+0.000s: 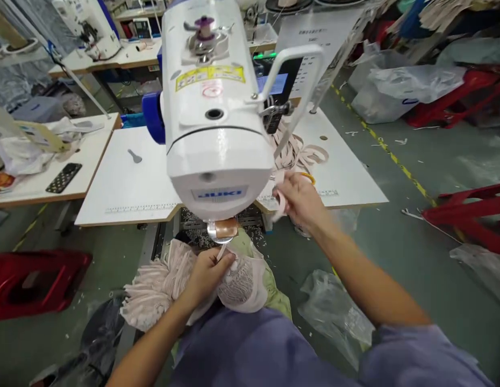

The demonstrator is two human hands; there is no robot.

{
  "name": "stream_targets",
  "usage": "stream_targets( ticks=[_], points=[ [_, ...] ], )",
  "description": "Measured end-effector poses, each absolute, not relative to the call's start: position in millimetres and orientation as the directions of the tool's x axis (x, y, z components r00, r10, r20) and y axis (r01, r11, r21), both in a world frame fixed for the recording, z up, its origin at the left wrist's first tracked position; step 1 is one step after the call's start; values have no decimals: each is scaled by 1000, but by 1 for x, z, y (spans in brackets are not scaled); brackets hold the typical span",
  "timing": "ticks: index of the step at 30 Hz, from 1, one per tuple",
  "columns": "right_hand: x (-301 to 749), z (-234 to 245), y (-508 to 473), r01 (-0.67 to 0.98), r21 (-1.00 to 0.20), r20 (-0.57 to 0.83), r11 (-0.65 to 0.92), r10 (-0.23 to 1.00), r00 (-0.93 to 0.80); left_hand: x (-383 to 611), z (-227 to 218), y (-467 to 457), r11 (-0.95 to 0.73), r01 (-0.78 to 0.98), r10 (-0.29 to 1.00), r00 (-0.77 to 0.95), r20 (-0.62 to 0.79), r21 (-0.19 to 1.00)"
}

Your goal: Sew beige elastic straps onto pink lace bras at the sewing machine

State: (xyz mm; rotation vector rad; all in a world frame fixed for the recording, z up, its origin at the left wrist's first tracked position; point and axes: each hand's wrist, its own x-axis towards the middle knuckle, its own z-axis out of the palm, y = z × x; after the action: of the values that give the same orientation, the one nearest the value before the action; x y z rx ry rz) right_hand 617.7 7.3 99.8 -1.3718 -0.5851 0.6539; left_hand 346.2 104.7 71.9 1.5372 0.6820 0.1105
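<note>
Far left, I log a red stool [72, 277] on the floor. Behind it, a phone [63, 178] in a dark, patterned case lies on a side tabletop [88, 150]. Next, a grey teardrop-shaped item [134, 156] lies on the main white tabletop [125, 188], above a printed ruler scale.

Below that edge I have a pile of pale pink pieces [153, 290], layered and frilled, beside my left forearm. My left hand [207, 274]: grip narrow, thumb pressed on a lace piece [242, 287], which is over the lap, just below the head of the white sewing machine [218, 145] marked JUKI.

To the right of the machine head, a pale pink strap [279, 207] hangs curled from my right hand [300, 199]; grip pinched on it, fingertips partly hidden. Behind that hand I note a heap of matching straps [298, 148] and a yellow ring [308, 176].

Further right, clear plastic [334, 306] lies on the floor; far right, a red frame [468, 215].
</note>
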Motion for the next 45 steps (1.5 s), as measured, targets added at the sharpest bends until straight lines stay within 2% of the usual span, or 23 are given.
stream_targets(
  ticks=[2,4,6,9,11,13,18,21,23,25,27,29,32,34,36,37,38,42,45],
  points=[
    [573,96,-16,-386,-920,-187,58,803,566,344,75,104,60,332,474,820,-320,941],
    [541,91,-33,-600,-800,-330,-11,844,424,343,79,104,25,327,465,833,-301,945],
    [521,86,-43,-734,-674,-415,-83,864,283,341,83,105,-19,335,442,848,-292,942],
    [508,81,-46,-814,-567,-430,-128,888,161,338,85,107,-69,352,389,871,-300,933],
    [505,81,-45,-797,-595,-388,-106,906,169,335,86,108,-100,358,371,879,-299,928],
    [501,83,-41,-712,-698,-319,-79,924,211,333,87,106,-126,359,362,884,-294,925],
    [490,87,-29,-373,-927,-105,-47,985,137,334,85,100,-151,395,349,879,-324,906],
    [485,87,-23,-134,-991,-41,-17,983,179,337,87,100,-190,386,365,881,-300,903],
    [481,85,-22,-29,-999,-22,-16,969,245,338,90,100,-159,371,336,892,-303,915],
    [477,82,-21,-93,-996,-38,-11,954,299,338,93,96,-90,330,309,906,-289,940],
    [473,78,-20,-287,-958,-110,-4,929,354,337,91,89,-79,231,371,910,-186,970],
    [471,77,-18,-466,-885,-212,2,889,406,335,85,79,-168,157,512,858,-50,973],
    [474,79,-13,-561,-828,-306,9,830,466,331,72,69,-418,162,638,753,162,894],
    [483,83,-9,-565,-825,-320,12,814,485,329,69,71,-627,121,560,757,337,770],
    [497,85,-3,-545,-838,-304,35,799,519,329,75,82,-774,24,386,810,442,633],
    [506,86,1,-530,-847,-291,46,794,534,330,81,90,-799,-3,327,837,439,602],
    [515,85,5,-511,-858,-272,59,791,548,332,89,97,-795,5,324,849,417,607],
    [545,79,25,-409,-910,-173,75,826,536,341,116,120,-586,204,505,849,156,784],
    [556,78,41,-271,-959,-71,85,853,517,345,124,126,-483,286,532,847,18,828]
  ],
)
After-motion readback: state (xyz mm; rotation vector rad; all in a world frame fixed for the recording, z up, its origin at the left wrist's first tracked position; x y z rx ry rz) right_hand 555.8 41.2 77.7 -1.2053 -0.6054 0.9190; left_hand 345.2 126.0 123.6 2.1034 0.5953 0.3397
